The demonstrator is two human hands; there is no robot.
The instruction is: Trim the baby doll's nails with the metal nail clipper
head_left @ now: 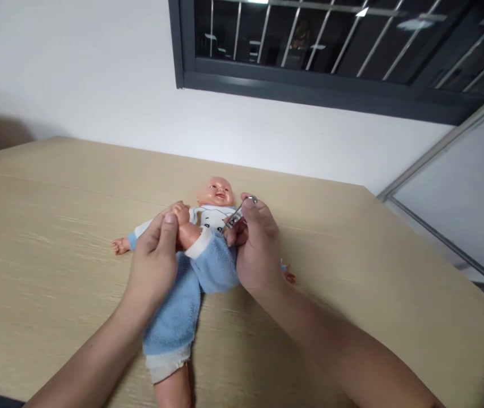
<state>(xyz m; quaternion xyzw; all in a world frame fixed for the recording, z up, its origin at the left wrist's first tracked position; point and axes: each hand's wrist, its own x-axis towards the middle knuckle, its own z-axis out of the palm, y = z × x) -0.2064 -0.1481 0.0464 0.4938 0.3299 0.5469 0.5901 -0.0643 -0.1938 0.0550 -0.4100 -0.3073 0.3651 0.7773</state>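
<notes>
A baby doll (pixel 216 266) in blue trousers and a white top with a printed face lies on its back, head toward the wall. My left hand (pixel 159 249) is closed round the doll's raised foot (pixel 181 214), thumb on top. That leg is bent up across the body, while the other stretches toward me. In my right hand (pixel 259 243), a silver nail clipper (pixel 241 212) is pinched between thumb and fingers. Its jaw end points down and left toward the raised foot, a short gap apart. My right wrist lies beside the doll's blue trouser leg.
The doll rests on a light wooden table (pixel 55 226). Behind it stands a white wall (pixel 118 85) with a dark-framed, barred window (pixel 310 73) above. A metal-edged partition (pixel 450 187) runs along the right side.
</notes>
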